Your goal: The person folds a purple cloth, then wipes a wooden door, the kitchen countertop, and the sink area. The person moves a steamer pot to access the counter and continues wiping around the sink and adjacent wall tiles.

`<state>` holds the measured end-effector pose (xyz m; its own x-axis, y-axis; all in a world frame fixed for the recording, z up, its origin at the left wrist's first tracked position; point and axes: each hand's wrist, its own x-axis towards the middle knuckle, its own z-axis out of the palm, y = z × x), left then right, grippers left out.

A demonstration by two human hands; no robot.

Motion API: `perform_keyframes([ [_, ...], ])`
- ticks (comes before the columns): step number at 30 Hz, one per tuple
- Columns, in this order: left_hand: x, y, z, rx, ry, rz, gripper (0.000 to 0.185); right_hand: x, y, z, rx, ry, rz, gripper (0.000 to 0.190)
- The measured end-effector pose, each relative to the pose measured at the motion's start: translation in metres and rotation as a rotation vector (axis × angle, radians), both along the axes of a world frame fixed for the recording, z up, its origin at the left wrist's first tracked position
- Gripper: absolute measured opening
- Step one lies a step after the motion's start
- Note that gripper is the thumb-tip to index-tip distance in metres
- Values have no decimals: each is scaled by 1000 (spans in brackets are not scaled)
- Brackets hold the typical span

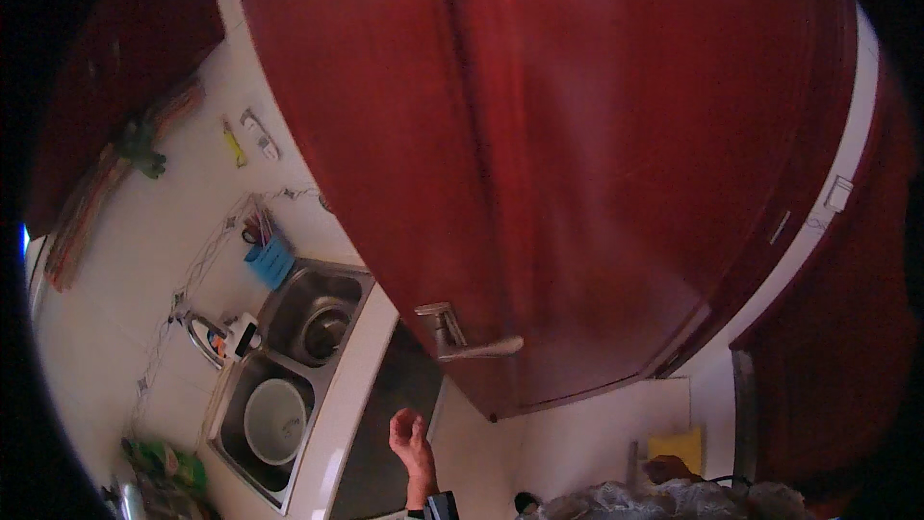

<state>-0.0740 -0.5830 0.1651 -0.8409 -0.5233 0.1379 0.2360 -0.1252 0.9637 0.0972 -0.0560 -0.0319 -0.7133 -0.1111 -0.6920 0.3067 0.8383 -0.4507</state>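
Note:
My left hand (411,440) is raised in front of the counter, its fingers loosely curled and the thumb apart. Nothing shows in it. Ahead of it is a dark red door (577,159) with a metal lever handle (476,339), which the hand does not touch. My right hand (668,469) is low on the right, in shadow and partly covered by a pale, lacy garment (671,502). Behind that hand a yellow flat thing (678,448) shows. I cannot tell whether the hand grips it.
On the left a double steel sink (317,368) holds a pale round basin (274,421) and a pot-like vessel (325,332). By the wall are a curved faucet (202,343) and a blue utensil holder (271,260). The counter edge (350,404) runs beside my left hand. A switch (839,193) is on the right.

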Motion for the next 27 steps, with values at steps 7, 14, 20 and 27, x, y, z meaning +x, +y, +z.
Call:
perform_keyframes([
  [7, 23, -31, -15, -189, -107, 251, 18, -109, -52, 35, -368, -18, 22, 31],
  [14, 123, -89, -48, -157, -184, 566, 16, -196, -153, 27, -374, 72, 277, 35],
  [20, 118, -147, -43, -440, -381, 630, 15, -226, -243, 53, -394, 238, 586, 27],
  [27, 26, -174, 4, -287, -235, 235, 24, -216, -340, 159, -355, 351, 525, 35],
])
